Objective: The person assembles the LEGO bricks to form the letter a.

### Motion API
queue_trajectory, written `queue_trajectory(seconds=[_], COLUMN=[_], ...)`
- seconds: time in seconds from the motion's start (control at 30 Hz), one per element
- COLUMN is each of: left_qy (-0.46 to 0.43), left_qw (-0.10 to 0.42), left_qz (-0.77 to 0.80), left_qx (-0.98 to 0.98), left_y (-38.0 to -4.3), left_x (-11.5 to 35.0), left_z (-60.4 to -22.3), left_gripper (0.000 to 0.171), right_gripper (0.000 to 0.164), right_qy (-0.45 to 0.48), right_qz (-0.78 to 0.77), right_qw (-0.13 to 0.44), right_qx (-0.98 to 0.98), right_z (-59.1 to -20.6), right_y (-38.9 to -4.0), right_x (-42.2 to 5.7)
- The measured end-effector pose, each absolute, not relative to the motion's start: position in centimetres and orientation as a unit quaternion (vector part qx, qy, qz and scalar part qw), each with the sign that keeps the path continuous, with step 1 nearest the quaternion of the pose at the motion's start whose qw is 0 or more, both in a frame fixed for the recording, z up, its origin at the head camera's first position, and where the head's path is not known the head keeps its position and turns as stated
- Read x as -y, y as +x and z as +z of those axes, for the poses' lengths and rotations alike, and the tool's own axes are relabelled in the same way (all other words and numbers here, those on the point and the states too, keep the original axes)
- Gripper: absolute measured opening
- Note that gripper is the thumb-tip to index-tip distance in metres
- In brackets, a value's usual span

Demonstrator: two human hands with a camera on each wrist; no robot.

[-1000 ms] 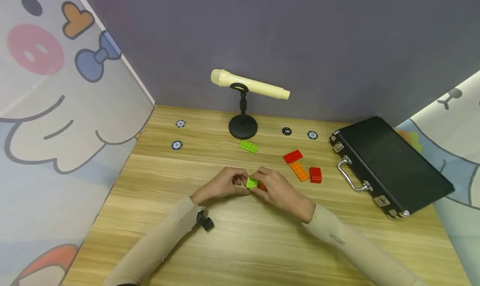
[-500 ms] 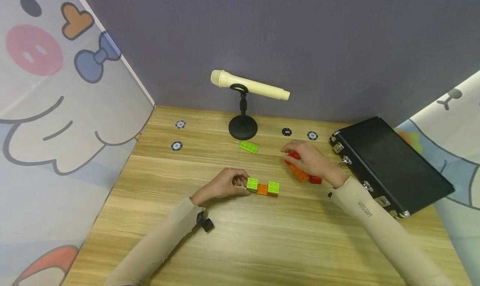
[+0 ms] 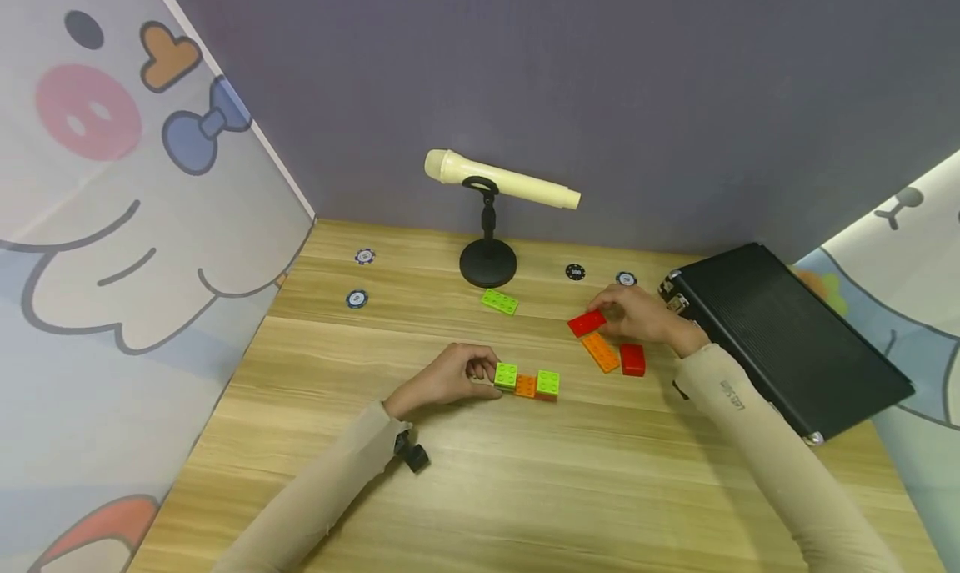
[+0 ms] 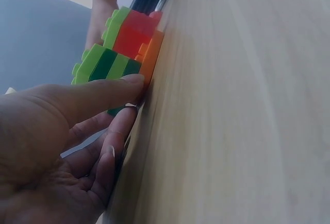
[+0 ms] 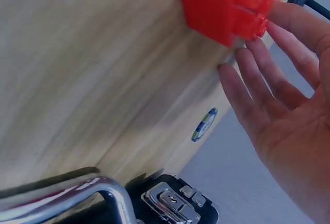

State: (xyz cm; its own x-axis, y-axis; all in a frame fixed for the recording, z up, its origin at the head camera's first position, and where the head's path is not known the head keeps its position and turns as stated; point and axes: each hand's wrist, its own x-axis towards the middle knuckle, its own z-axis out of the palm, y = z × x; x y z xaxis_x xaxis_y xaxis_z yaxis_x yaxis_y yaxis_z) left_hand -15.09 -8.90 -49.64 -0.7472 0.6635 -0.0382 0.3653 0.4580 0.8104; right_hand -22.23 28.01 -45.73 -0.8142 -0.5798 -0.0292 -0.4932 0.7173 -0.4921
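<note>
Red plate (image 3: 585, 324), toward the bench's (image 3: 600, 490) far edge, has drawn the right hand (image 3: 640, 316), finger-hold unclear, from the green stack (image 3: 506, 374) the left hand (image 3: 448, 379) pinches, seemingly pausing assembly.

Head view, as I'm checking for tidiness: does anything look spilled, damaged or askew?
Nothing on the wooden table looks spilled or damaged; the black briefcase and loose orange brick look askew, lying slantwise to the back edge.

Head cam looked forward-down from above, wide over the counter (image 3: 480, 498). Left wrist cam sat low, tilted, close to the block assembly (image 4: 126, 39), facing the black briefcase (image 3: 795, 331). Right wrist cam, rolled, close in, faced the back wall (image 5: 232, 172). All three caught the briefcase; head and left wrist shared the assembly.
</note>
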Motion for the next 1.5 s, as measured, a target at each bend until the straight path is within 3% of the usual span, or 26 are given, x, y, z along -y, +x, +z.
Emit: queue_trajectory(seconds=[0.23,0.5,0.77,1.03,1.33,1.5], left_qy=[0.302,0.302,0.300,0.297,0.308,0.306], left_qw=[0.181,0.169,0.174,0.176,0.165,0.165], left_qz=[0.419,0.430,0.432,0.435,0.427,0.423], left_qx=[-0.837,-0.834,-0.833,-0.832,-0.834,-0.837], left_y=[-15.0,-14.9,-14.9,-14.9,-15.1,-15.1], left_x=[8.9,9.0,8.8,9.0,8.9,8.9], left_z=[-49.6,-50.0,-50.1,-50.0,-49.9,-50.0], left_gripper=[0.027,0.027,0.027,0.027,0.027,0.028], right_gripper=[0.036,0.030,0.031,0.029,0.028,0.023], right_qy=[-0.247,-0.293,-0.275,-0.329,-0.384,-0.395], right_qz=[-0.180,-0.155,-0.145,-0.157,-0.170,-0.170], right_qw=[0.069,0.030,-0.015,-0.074,-0.050,-0.047], right_qx=[-0.950,-0.943,-0.950,-0.928,-0.906,-0.902], right_z=[-45.9,-46.3,-45.3,-42.1,-42.3,-43.0], right_y=[-22.1,-21.7,-20.3,-16.6,-11.1,-9.9], right_x=[-28.1,-27.5,-27.0,-23.8,-19.9,-18.9])
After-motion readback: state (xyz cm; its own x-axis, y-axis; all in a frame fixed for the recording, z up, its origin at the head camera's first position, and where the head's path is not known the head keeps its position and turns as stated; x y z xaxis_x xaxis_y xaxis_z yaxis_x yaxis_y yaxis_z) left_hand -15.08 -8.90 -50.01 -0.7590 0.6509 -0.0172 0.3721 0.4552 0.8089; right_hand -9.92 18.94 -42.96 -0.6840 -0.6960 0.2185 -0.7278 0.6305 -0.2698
